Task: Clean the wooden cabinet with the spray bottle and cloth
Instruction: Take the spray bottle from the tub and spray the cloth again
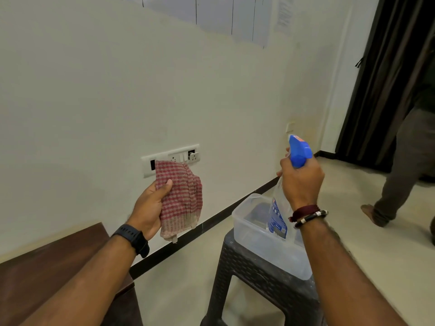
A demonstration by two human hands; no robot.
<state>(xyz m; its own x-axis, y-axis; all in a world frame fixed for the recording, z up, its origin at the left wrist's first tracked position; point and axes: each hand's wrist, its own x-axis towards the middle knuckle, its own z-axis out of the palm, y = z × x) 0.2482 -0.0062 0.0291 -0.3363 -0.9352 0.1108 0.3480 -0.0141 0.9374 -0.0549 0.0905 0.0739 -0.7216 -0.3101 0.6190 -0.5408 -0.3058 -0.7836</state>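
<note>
My left hand (150, 205) grips a red-and-white checked cloth (183, 198), held up in front of the wall with its lower end hanging loose. My right hand (302, 182) is closed around the neck of a clear spray bottle (277, 217) with a blue trigger head (300, 150), lifted above a clear plastic tub. The dark wooden cabinet (42, 274) shows only its top at the lower left, under my left forearm. Neither hand touches the cabinet.
A clear plastic tub (247, 220) sits on a dark plastic stool (259, 278) below the bottle. A switch and socket panel (171, 156) is on the cream wall behind the cloth. Another person's legs (400, 184) stand at the right near dark curtains (381, 90).
</note>
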